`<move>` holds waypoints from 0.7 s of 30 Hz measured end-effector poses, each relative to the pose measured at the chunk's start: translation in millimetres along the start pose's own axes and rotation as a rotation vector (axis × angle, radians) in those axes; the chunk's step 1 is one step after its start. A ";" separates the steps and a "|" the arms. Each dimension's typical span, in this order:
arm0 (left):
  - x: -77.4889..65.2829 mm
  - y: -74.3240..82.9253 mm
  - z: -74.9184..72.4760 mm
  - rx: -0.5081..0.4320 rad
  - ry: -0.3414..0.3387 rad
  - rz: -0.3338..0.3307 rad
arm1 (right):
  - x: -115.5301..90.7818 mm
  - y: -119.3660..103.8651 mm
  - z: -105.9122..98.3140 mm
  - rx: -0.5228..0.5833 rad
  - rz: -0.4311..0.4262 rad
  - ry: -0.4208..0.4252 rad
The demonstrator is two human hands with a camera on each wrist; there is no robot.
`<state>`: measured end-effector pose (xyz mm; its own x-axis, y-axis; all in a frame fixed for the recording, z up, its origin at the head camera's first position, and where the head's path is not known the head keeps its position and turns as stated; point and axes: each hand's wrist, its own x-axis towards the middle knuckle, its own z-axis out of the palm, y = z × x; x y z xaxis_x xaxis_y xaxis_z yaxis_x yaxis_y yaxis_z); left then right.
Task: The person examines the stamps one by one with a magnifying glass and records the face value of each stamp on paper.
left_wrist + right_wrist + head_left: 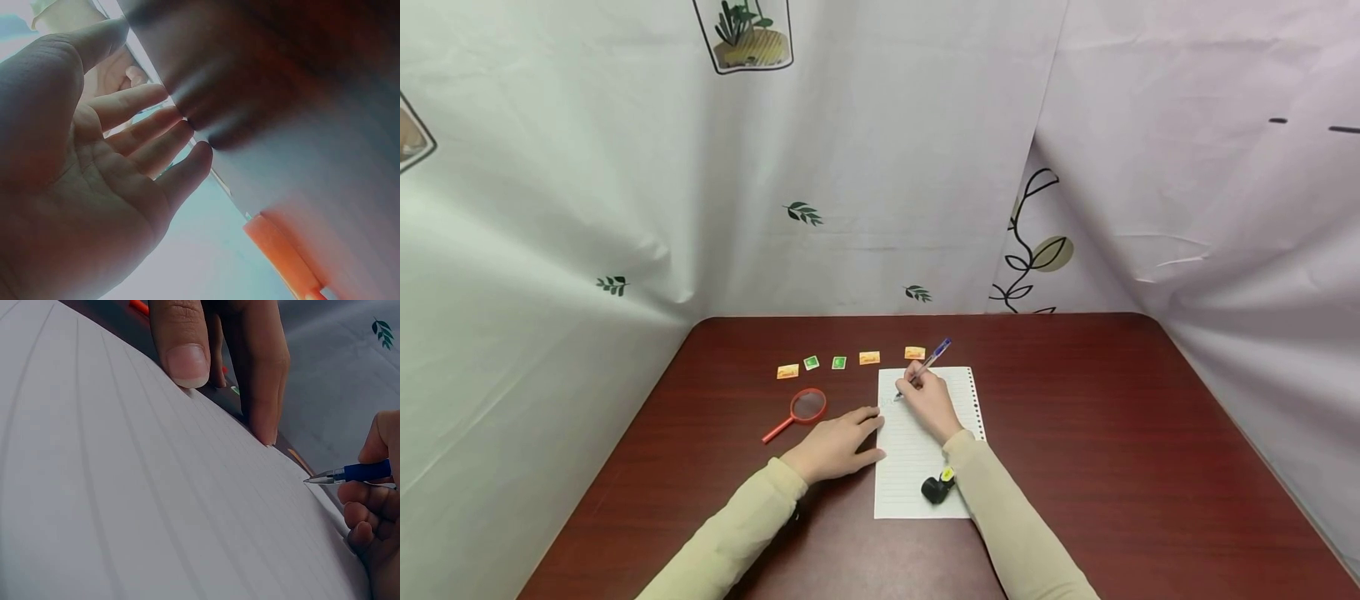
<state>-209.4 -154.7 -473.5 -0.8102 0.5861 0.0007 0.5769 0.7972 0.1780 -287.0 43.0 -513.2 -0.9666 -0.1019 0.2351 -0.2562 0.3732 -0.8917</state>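
Head view: right grip (929,402) pinches slim pen (937,352) over ruled, hole-punched paper (902,471).

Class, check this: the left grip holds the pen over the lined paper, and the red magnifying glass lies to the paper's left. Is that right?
Not quite: the head view shows the right grip holding the pen over the lined paper; the left grip rests at the paper's left edge. The red magnifying glass does lie to the paper's left.
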 end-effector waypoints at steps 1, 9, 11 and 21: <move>0.2 0.0 0.1 0.002 -0.001 -0.001 | -0.1 -0.2 -0.1 0.001 0.000 0.000; 0.2 0.1 0.8 0.011 0.007 0.007 | -0.4 -1.7 -0.7 0.002 0.004 -0.002; 0.2 -0.1 1.0 0.013 0.008 0.009 | -0.5 -1.8 -0.7 0.004 0.005 -0.003; -0.2 0.6 0.6 0.013 -0.001 0.003 | -0.6 -2.1 -0.5 -0.003 0.006 0.001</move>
<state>-208.9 -154.2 -474.0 -0.8085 0.5884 -0.0002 0.5804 0.7975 0.1648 -285.9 42.8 -511.2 -0.9681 -0.0989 0.2302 -0.2505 0.3761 -0.8921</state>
